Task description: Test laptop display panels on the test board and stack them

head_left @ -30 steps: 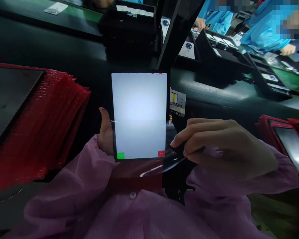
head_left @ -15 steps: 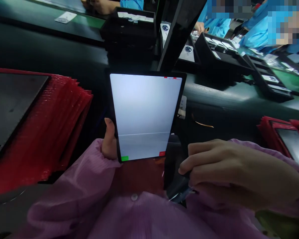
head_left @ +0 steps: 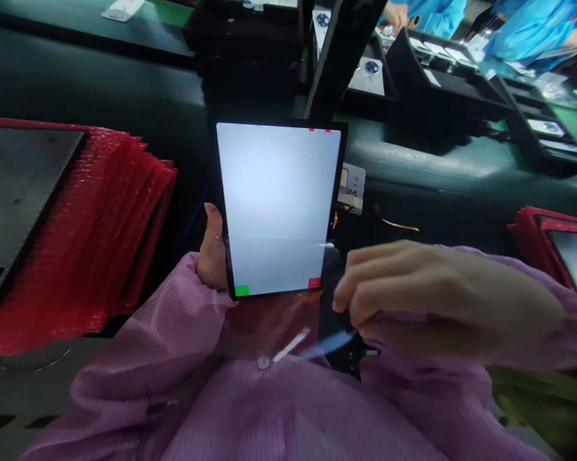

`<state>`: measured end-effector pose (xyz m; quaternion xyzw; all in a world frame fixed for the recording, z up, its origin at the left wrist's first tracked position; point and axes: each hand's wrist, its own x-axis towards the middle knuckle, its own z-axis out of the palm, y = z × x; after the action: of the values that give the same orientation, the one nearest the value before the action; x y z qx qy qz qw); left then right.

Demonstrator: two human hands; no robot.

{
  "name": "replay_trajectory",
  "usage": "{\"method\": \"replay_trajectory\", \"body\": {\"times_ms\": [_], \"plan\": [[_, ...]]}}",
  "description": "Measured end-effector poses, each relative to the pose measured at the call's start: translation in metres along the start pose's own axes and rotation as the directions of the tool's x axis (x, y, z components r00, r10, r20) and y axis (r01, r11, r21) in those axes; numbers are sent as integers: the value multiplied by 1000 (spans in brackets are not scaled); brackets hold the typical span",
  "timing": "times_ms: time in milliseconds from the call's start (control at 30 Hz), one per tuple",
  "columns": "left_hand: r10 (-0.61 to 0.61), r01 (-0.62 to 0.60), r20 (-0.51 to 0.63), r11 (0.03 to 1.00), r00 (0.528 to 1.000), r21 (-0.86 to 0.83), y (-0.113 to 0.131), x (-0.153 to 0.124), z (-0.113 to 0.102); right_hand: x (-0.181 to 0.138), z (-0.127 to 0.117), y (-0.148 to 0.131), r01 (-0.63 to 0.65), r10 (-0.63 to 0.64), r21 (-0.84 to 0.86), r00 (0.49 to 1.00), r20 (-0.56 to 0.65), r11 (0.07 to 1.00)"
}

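- Lit screen point(head_left: 278, 192) gripped at frame centre by the left hand point(head_left: 213, 256)
- Clear film point(head_left: 326, 346) pinched at lower centre by the right hand point(head_left: 422, 294)
- Red pouches point(head_left: 120, 224) stacked at left

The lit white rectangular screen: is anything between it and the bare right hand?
Yes: clear glossy plastic film crosses the lower part of the lit screen, reaching the right hand; nothing else visible intervenes.

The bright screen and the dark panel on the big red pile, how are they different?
The bright screen glows white; the dark panel is unlit. The left hand holds the bright screen; the dark panel lies on the red pile. The bright screen's corners all show; the dark panel runs off the picture. Both are flat with dark edges.
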<state>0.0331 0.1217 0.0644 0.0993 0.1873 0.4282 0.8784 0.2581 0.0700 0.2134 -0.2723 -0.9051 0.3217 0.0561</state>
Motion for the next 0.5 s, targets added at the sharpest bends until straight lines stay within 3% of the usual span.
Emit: {"method": "replay_trajectory", "body": {"times_ms": [100,233,367,500], "plan": [[4,-3,-5,998,1000,60,1,6,9,22,-4,6,-60,73,143,994,-87,988],[181,-198,109,965,977,174,-6,11,19,56,-2,18,-55,190,396,931,-311,916],[295,-303,72,941,953,149,-10,15,21,84,4,36,24,307,656,870,-385,755],[208,-214,54,966,977,145,-8,17,19,101,8,50,134,407,824,819,-405,550]]}}
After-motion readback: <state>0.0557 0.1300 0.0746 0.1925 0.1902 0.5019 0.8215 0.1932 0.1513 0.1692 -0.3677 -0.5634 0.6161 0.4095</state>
